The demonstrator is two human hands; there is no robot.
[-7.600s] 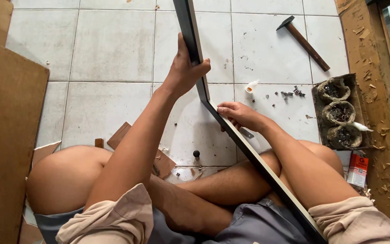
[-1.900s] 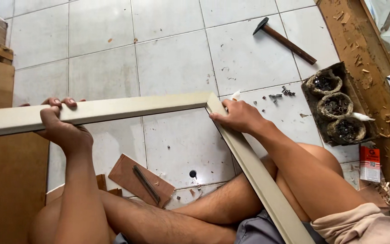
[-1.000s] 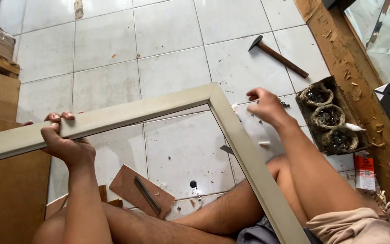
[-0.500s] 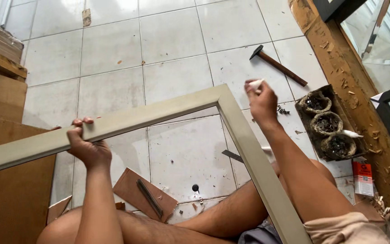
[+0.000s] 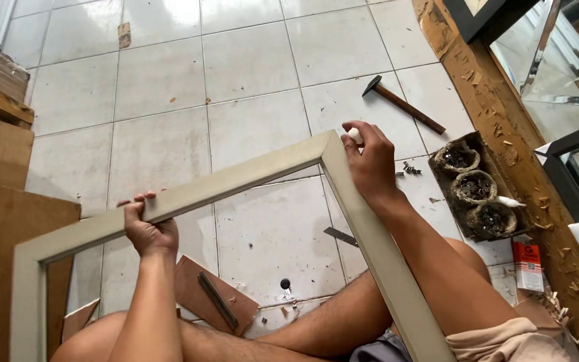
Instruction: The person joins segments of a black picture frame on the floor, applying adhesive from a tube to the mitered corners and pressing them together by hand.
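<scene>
left hand (image 5: 147,231) curled tight around top rail of pale wooden frame (image 5: 236,182), held above tiled floor (image 5: 249,60). right hand (image 5: 370,161) at frame corner, fingers pinching small white object (image 5: 354,135). hammer (image 5: 402,104) lies nearby.

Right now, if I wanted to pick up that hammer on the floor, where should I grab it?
Probably by the wooden handle, near its far end. The hammer lies flat on the tiled floor with its dark metal head toward the frame, so coming from above on the handle side looks easiest, with bare tile around it.
</scene>
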